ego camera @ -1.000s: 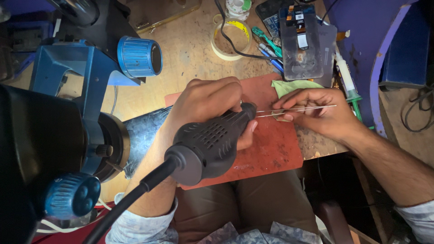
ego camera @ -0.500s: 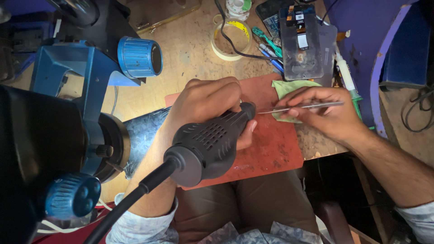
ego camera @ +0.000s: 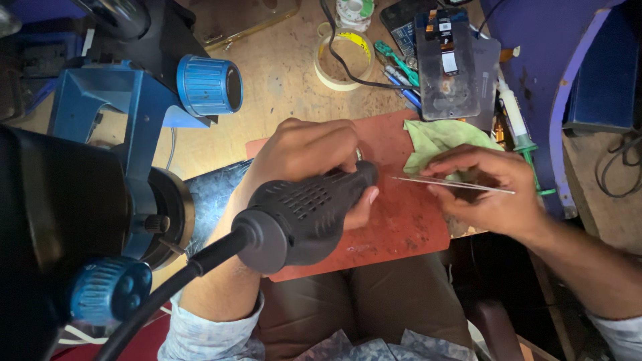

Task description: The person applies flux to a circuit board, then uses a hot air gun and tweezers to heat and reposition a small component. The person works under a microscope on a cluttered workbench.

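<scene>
My left hand (ego camera: 311, 157) is wrapped around the front end of a black hot-air gun (ego camera: 301, 217), its fingers (ego camera: 361, 207) curled tight about the barrel, so the hand is closed on the tool. The gun's vented body slopes back toward me and its thick black cord (ego camera: 167, 294) trails off down to my left. The nozzle end points to the right, across a red mat (ego camera: 394, 234) that lies on the tabletop (ego camera: 281, 80).

My right hand (ego camera: 491, 194) pinches a pair of thin metal tweezers (ego camera: 455, 184) between thumb and fingers, holding them nearly level, with the tips aimed left toward the nozzle. The tips sit near the nozzle but apart from it, over the mat. I cannot tell whether anything is caught between them.

Under my right hand a green cloth (ego camera: 438, 137) lies on the mat's far right corner. Beyond it a dark phone (ego camera: 448, 67) lies opened up, with a roll of tape (ego camera: 341, 60) to its left and a syringe (ego camera: 518, 124) to its right. A blue microscope stand (ego camera: 127, 107) fills the left side of the tabletop.
</scene>
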